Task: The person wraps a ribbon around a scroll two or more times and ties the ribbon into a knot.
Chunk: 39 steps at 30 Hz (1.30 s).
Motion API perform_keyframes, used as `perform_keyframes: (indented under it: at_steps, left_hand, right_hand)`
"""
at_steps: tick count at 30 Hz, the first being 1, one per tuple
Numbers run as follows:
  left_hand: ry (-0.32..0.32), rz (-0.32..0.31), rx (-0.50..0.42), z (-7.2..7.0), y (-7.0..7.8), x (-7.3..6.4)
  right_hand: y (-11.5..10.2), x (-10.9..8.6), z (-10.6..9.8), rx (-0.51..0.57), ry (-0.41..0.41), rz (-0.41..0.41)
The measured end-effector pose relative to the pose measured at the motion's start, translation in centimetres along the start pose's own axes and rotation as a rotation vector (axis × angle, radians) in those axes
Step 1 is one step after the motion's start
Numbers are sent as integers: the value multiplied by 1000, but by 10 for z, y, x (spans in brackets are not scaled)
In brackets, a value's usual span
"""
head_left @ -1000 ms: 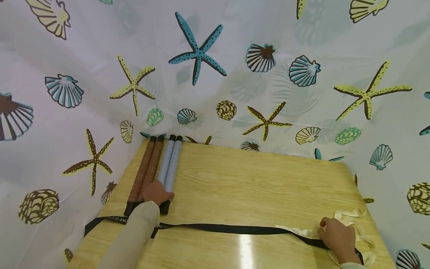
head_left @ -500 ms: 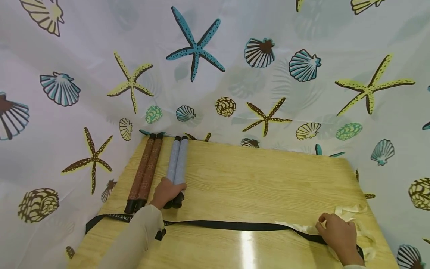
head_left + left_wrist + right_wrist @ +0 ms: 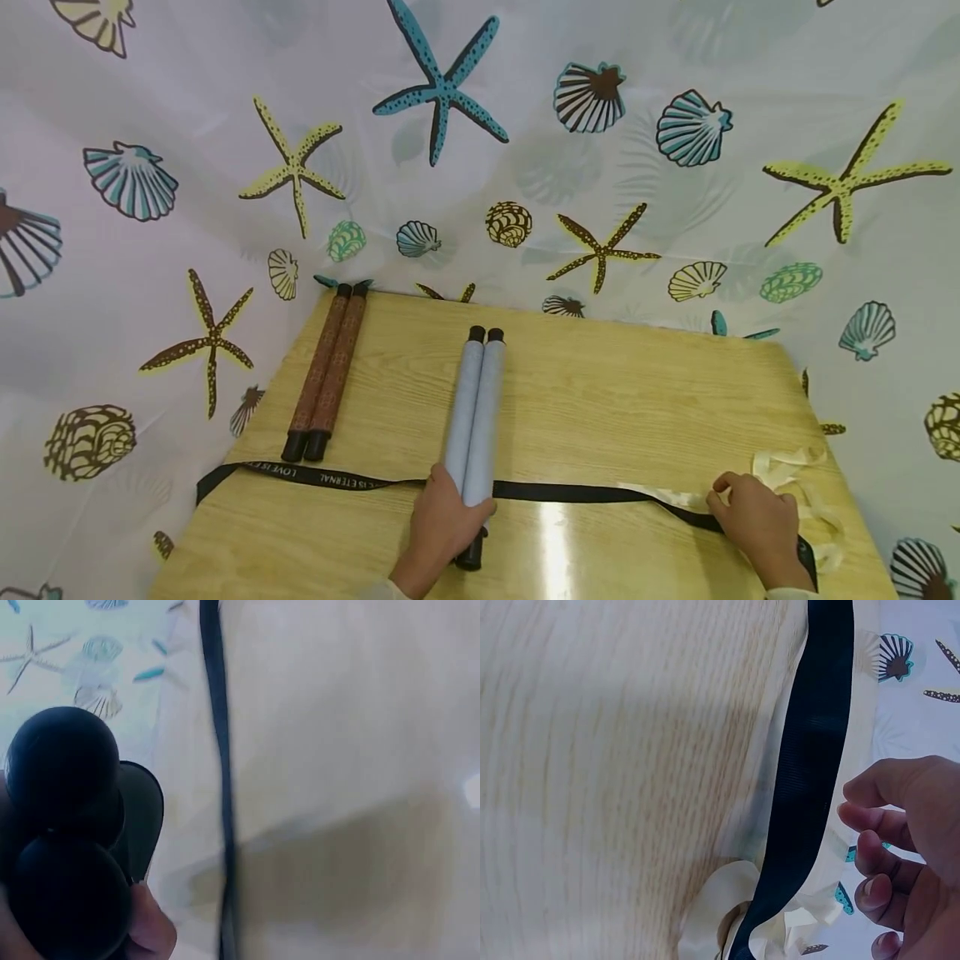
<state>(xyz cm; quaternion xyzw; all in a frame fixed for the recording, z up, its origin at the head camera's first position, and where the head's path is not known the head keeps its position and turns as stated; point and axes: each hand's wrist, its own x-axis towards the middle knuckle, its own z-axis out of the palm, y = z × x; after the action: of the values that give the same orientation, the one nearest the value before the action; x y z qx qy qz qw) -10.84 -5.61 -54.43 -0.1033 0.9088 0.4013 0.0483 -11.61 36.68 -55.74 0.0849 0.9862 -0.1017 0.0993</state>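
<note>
Two light grey-blue rolled scrolls (image 3: 487, 408) with black ends lie side by side in my left hand (image 3: 442, 517), at the middle of the head view. The fingers and thumb grip them near their lower ends. Close up in the left wrist view, the round black end knobs (image 3: 64, 761) face the camera. A long black ribbon (image 3: 562, 492) with white lettering runs across the table, passing behind the scrolls. My right hand (image 3: 757, 521) hovers by its right part. Its fingers (image 3: 874, 817) are loosely bent with nothing between them, apart from the ribbon in the right wrist view.
Two brown patterned scrolls (image 3: 318, 375) with black ends lie at the left of the wooden table (image 3: 637, 400). Loose cream ribbon (image 3: 780, 471) curls near the right edge. A white cloth (image 3: 525, 183) printed with starfish and shells stands around the table.
My left hand has carried the two grey-blue scrolls from beside the brown ones to the right and nearer, over the black ribbon. The right hand has stayed nearly still.
</note>
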Motion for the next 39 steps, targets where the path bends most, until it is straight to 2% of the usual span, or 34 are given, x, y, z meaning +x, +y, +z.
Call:
perform_keyframes:
  at_steps: [4,7,11,17,20,23,24,26,28,30,33,36,39]
  left_hand:
    - [-7,-13,-10,21,-1,-22]
    - [-9,-24,-1,34,-4,-32]
    - [7,-26,26,47,-8,-40]
    - [31,50,127,55,-12,-42]
    - [62,109,245,53,-13,-42]
    - [32,106,323,44,-16,-38]
    - [8,89,339,39,-18,-34]
    - [-43,15,339,23,-26,-22]
    - [-51,-83,339,1,-42,-6]
    - [-28,-186,362,-25,-64,11]
    - [6,-294,368,-58,-97,34]
    - [-1,-312,318,-76,-119,52]
    - [-27,-289,220,-82,-127,62]
  right_hand:
    - [1,-3,0,5,-3,8]
    - [2,-5,0,3,-4,10]
    - [4,-7,-1,23,-31,56]
    - [-3,-18,-7,84,-166,225]
    - [-6,-20,-5,93,-163,297]
    - [-7,-22,-3,87,-137,382]
    - [-6,-22,-2,86,-146,406]
    - [-3,-22,-2,91,-192,430]
    - [3,-20,-1,119,-279,399]
    - [8,-19,1,176,-346,353]
    - [15,-18,7,248,-394,333]
    - [19,-19,13,264,-384,370]
    - [20,-21,14,259,-370,400]
